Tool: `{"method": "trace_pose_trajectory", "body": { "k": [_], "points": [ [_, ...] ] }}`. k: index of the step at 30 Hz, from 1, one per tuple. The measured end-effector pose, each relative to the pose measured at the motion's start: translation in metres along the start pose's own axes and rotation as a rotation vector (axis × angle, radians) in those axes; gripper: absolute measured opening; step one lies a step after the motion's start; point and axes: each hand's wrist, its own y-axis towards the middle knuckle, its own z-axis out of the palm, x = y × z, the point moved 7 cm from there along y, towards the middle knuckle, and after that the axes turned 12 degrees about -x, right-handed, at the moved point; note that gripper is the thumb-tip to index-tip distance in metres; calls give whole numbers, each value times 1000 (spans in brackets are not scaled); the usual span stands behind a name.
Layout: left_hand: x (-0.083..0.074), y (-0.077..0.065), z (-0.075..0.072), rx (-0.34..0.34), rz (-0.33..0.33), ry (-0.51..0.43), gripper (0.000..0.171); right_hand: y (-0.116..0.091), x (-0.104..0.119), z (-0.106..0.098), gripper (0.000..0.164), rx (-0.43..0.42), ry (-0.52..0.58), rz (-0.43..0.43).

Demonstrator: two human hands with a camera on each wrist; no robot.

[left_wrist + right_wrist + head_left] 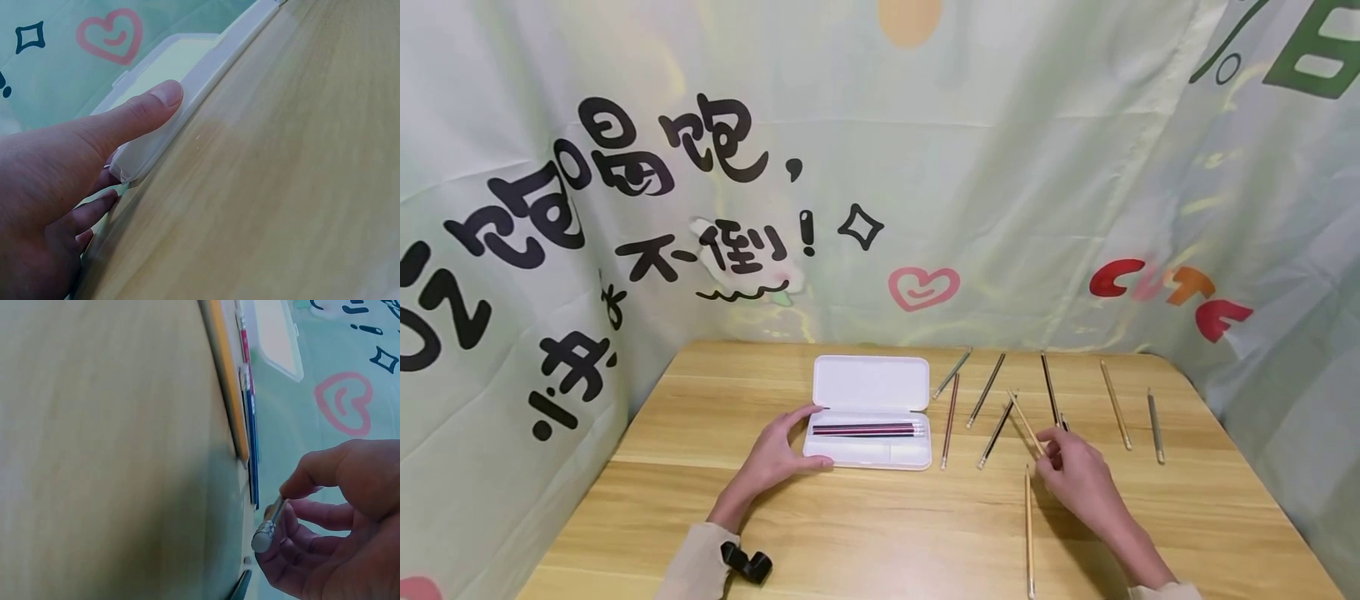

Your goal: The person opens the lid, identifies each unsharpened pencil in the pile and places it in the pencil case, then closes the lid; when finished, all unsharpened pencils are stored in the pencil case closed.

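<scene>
A white pencil case (871, 383) lies with its lid swung up and back on the wooden table. Inside its tray rest a few dark and red striped pencils (865, 430), side by side. My left hand (775, 457) grips the case's left end, its thumb (167, 94) on the front wall and its other fingers round the back corner. To the right, my right hand (1081, 477) pinches a wood-coloured pencil (1025, 421) near its eraser end, the pencil's other end slanting up and left. In the right wrist view its pale eraser (262, 542) faces the camera.
Between case and right hand lie a red pencil (951, 421), a green pencil (952, 373) and dark pencils (986, 390). Farther right are a wood-coloured pencil (1116, 404) and a grey pencil (1155, 425). Another wooden pencil (1029, 533) lies nearer me. A printed curtain (1000, 183) hangs behind the table.
</scene>
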Motion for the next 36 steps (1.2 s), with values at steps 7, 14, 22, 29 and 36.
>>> {"method": "trace_pose_trajectory", "body": {
  "k": [7, 14, 22, 29, 36],
  "points": [
    [0, 0, 0, 1, -7, -7, 92, 4, 25, 5, 28, -67, 80, -110],
    [-2, 0, 0, 11, -14, -4, 92, 7, 48, 13, 20, -140, 165, -190],
    [-1, 0, -1, 9, -14, -15, 92, 13, 71, 32, 16, -136, 159, -207],
    [-2, -1, -1, 0, 0, -13, 91, 19, 85, 51, 17, -104, 127, -150],
    [0, -1, -1, -3, -7, -11, 92, 26, 103, 61, 17, -123, 86, -170]
  ]
}}
